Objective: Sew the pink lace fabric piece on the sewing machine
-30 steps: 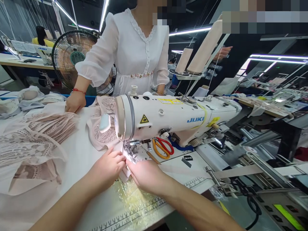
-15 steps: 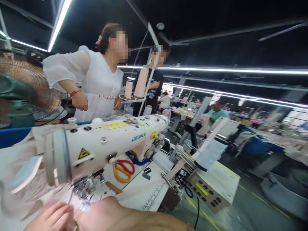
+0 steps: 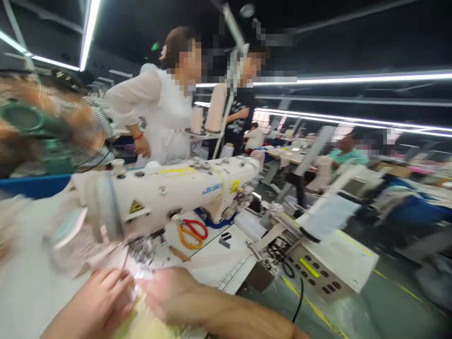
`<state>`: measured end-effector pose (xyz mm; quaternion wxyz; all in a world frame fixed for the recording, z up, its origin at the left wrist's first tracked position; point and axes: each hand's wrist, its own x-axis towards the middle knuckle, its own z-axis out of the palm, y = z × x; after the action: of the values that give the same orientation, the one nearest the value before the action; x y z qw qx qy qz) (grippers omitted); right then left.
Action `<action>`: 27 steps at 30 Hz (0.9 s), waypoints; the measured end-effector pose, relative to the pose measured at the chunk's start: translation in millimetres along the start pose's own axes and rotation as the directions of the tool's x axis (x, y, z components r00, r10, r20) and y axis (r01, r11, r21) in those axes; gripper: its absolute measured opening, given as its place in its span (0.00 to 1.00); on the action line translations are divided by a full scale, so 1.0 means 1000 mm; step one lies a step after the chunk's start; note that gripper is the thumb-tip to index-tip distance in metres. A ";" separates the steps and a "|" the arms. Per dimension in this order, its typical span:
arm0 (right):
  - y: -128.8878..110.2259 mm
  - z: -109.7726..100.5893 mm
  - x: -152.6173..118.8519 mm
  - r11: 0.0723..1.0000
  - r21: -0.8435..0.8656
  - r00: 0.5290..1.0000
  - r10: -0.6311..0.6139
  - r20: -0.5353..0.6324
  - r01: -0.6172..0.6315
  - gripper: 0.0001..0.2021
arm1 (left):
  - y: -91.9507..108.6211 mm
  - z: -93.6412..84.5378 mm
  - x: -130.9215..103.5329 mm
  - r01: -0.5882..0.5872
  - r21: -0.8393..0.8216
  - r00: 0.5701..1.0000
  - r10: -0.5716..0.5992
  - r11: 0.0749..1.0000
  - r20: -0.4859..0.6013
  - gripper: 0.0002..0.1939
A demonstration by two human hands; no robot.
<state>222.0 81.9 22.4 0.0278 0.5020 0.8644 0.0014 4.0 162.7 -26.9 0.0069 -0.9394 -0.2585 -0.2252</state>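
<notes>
A white sewing machine (image 3: 183,188) lies across the middle of the view. At its needle end my left hand (image 3: 104,296) has its fingers bent and pressed onto pale pink fabric (image 3: 109,254). Close on its right, my right hand (image 3: 173,292) is closed at the edge of the same fabric, its fingertips blurred. Pale yellow material (image 3: 144,322) shows below and between both hands. Scissors with red and orange handles (image 3: 192,234) rest on the machine bed, beside a small brown stick (image 3: 179,253).
Two people stand behind the machine, one in white (image 3: 169,113), one in black (image 3: 242,113). Thread cones (image 3: 216,108) stand on a rack. A fan (image 3: 38,127) is at left. A control box (image 3: 318,273) and fabric clamp arm are at right.
The view has shifted, so the machine sits further right and higher. More of both hands and the yellow material now shows. The person in white has lowered the bent arm somewhat.
</notes>
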 end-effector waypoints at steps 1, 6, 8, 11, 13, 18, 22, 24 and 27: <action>0.000 -0.004 -0.002 0.998 0.057 1.000 0.014 -0.006 -0.014 0.17 | 0.012 -0.014 0.005 0.013 0.014 0.996 -0.014 1.000 0.087 0.14; -0.002 -0.018 -0.003 0.982 0.171 0.995 0.066 0.070 -0.077 0.23 | 0.034 -0.047 0.020 0.129 0.026 0.930 -0.130 0.991 0.345 0.16; -0.006 -0.024 -0.001 0.981 0.162 0.987 0.084 0.138 -0.106 0.25 | 0.035 -0.048 0.018 0.147 0.018 0.925 -0.144 0.989 0.353 0.16; -0.013 -0.031 0.006 0.984 0.091 0.966 0.132 0.223 -0.156 0.28 | 0.035 -0.047 0.014 0.132 0.001 0.924 -0.124 0.991 0.361 0.17; -0.016 -0.033 0.011 0.980 0.044 0.952 0.176 0.251 -0.193 0.30 | 0.033 -0.047 0.014 0.124 -0.008 0.929 -0.113 0.992 0.353 0.16; -0.017 -0.030 0.017 0.974 0.033 0.947 0.208 0.244 -0.223 0.31 | 0.030 -0.047 0.013 0.126 -0.026 0.939 -0.111 0.992 0.324 0.13; -0.015 -0.028 0.015 0.978 0.066 0.958 0.179 0.226 -0.198 0.30 | 0.030 -0.047 0.013 0.132 -0.008 0.944 -0.123 0.991 0.307 0.14; -0.015 -0.028 0.015 0.976 0.066 0.958 0.192 0.213 -0.210 0.29 | 0.029 -0.045 0.010 0.115 0.000 0.957 -0.110 0.993 0.269 0.13; -0.017 -0.028 0.016 0.975 0.076 0.967 0.194 0.168 -0.209 0.32 | 0.020 -0.031 -0.002 0.043 -0.019 0.991 -0.040 0.999 0.126 0.11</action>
<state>198.0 87.8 48.9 0.0730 0.5865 0.8030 -0.0762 -1.1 140.6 2.2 -0.0241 -0.9461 -0.2756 -0.1686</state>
